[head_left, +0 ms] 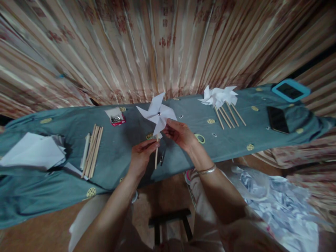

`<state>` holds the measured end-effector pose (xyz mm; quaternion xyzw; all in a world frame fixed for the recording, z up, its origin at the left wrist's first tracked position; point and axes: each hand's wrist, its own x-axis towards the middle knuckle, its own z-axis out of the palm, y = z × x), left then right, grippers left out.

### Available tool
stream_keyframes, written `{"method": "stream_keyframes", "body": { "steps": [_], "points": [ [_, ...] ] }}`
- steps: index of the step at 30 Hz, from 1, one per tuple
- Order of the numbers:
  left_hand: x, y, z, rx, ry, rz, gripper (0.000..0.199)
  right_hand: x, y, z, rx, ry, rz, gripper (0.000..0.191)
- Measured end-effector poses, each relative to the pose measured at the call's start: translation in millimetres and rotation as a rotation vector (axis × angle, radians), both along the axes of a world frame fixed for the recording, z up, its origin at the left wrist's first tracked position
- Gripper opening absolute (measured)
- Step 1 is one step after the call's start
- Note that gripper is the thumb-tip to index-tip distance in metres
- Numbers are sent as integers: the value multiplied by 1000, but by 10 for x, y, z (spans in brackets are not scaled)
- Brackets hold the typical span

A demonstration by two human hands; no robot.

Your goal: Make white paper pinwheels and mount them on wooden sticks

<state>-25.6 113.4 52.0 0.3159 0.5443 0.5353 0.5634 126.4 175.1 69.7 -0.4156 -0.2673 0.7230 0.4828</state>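
A white paper pinwheel (156, 111) with a shiny metal pin at its centre is held up over the middle of the table. Its thin wooden stick (156, 154) points down toward me, pinched between the thumb and fingers of my left hand (143, 154). My right hand (181, 133) is closed at the lower right blade, thumb on the paper; its other fingers are partly hidden behind. Below the pinwheel, a small dark tool (162, 159) lies on the cloth. To the right of my right hand is a pale green tape roll (201, 138).
An open red box (117, 118) of metal pins, wooden sticks (94, 152) and a paper stack (34, 150) lie left. Several finished pinwheels (219, 96), a phone (277, 119) and a blue-framed device (291, 90) lie right. A plastic bag of paper scraps (280, 206) stands below the table.
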Motion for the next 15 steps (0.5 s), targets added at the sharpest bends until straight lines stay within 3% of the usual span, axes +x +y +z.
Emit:
{"method": "stream_keyframes", "body": {
  "steps": [3,6,12,15],
  "points": [
    [-29,16,10,-4,-18,21,30,79,-2,46,35,-122,40,39],
    [-42,19,19,-6,-5,22,31,209,18,98,76,-217,-10,45],
    [-2,-9,1,-26,31,-14,32,380,101,98,259,-368,-355,46],
    [35,-24,-27,-24,49,-36,34,391,133,52,318,-438,-452,43]
  ]
}}
